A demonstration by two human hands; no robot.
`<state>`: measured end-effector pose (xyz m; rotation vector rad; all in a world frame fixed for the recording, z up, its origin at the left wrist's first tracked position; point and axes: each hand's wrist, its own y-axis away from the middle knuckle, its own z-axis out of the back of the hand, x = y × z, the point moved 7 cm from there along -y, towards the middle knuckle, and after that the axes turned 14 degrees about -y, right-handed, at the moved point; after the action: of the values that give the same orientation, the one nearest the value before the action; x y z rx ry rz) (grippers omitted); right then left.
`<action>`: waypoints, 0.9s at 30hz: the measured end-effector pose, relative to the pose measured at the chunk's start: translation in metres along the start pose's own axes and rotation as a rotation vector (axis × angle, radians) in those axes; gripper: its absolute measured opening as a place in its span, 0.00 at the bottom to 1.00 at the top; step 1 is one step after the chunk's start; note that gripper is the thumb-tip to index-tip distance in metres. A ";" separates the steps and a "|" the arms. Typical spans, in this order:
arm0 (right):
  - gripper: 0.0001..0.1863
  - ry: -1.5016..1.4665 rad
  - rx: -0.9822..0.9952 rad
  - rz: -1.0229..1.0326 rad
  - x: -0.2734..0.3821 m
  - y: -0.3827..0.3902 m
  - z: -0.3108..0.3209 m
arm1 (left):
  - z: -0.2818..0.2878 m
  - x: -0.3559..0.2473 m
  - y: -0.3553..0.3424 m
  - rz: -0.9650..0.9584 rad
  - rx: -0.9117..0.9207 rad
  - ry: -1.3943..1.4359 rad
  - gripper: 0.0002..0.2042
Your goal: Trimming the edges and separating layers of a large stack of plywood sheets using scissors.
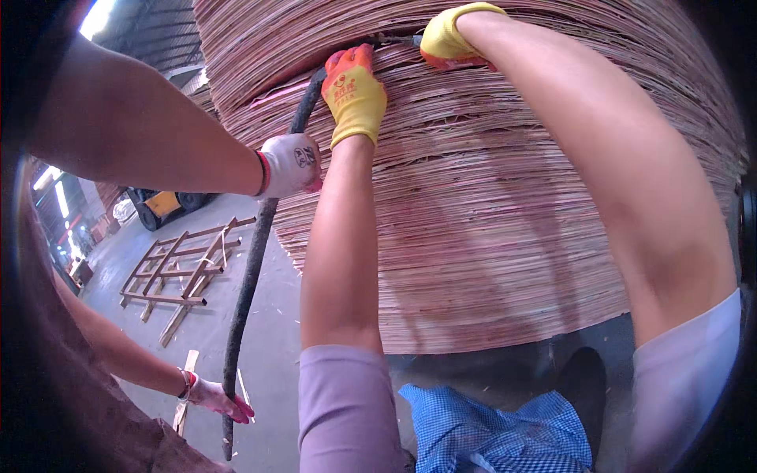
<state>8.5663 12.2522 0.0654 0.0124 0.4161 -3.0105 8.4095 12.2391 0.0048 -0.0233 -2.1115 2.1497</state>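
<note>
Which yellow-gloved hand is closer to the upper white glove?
Left: the left hand is just above and right of the upper white glove; the right hand is much farther right.

From my remote feed, I see a factory hall with a smooth grey floor scattered with pale wood splinters. Overhead at upper left, I make out a dark ribbed roof and a bright ceiling light. Farther down the left side, my view catches glowing tube lights. Below them, I spot a yellow industrial vehicle on black tyres, probably a forklift, with a whitish bundle just beside it. Nearer me, a rust-brown barred frame lies flat, a pale wooden batten sticking out from its near side.
</note>
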 end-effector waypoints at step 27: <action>0.15 0.041 -0.328 -0.096 0.031 0.046 0.002 | -0.012 0.009 0.015 0.041 0.097 -0.109 0.36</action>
<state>8.5401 12.2041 0.0544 0.0292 0.9332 -2.9976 8.4009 12.2513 -0.0098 0.0623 -2.0771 2.3254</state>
